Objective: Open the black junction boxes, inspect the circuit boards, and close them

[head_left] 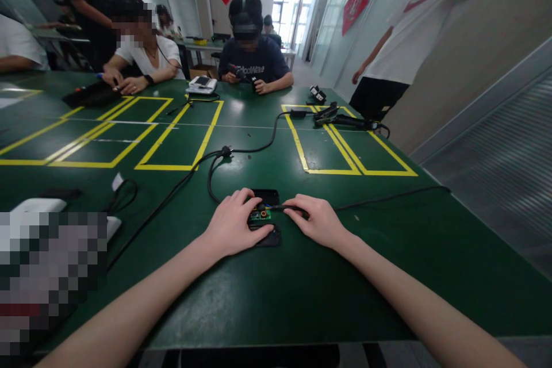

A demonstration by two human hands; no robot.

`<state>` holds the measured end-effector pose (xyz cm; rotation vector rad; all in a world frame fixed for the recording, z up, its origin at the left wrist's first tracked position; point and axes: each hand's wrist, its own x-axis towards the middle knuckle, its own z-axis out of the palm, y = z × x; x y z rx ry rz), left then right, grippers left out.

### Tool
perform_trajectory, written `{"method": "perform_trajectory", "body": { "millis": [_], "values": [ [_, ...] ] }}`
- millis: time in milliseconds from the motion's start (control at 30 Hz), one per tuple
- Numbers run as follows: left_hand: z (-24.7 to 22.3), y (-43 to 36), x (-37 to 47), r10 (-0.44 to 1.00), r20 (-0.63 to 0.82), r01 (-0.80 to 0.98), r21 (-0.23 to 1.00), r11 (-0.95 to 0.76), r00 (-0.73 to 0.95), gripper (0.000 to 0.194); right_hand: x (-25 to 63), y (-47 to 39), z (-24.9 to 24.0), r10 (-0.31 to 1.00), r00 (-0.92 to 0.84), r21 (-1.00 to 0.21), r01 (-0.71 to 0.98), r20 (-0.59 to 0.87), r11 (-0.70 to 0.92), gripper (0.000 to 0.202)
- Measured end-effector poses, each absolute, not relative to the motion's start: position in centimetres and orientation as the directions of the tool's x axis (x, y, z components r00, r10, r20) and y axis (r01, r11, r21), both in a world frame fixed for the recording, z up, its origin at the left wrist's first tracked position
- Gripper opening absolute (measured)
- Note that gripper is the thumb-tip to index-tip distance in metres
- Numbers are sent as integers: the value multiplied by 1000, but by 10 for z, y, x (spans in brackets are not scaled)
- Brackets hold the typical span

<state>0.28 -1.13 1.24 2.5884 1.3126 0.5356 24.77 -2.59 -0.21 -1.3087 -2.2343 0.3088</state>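
Between flat black plastic shell pieces (273,237), a small green circuit board (266,215) is spanned by the left hand (230,223), the shell pieces being gripped by it. Right of the board, a thin black round cable (278,207), running left-right, is pinched by the right hand (318,222). The board's left end is hidden; the cable's joint cannot be made out.

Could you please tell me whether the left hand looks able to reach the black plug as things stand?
Probably yes: nothing stands on the green tabletop between the left hand and the black plug, though the hand's fingers are at the circuit board now.
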Motion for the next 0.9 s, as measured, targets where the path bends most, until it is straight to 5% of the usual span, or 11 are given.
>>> {"method": "perform_trajectory", "body": {
  "millis": [167, 533, 733, 900],
  "values": [
    [10, -8, 12, 821, 286, 749, 339, -569, 494, 49, 254, -22, 0, 877, -360, -466, 746, 319, 476, 23],
    [32, 20, -34, 796, 162, 493, 708, -505, 583, 18, 257, -28, 12, 858, -314, -614, 601, 407, 512, 24],
    [42, 13, -33, 685, -102, 450, 821, -351, 721, 19, 267, -34, 21, 858, -467, -734, 502, 215, 457, 21],
    [39, 10, -31, 663, -136, 448, 833, -326, 736, 16, 266, -34, 18, 821, -564, -775, 476, 94, 416, 17]
  ]
}}
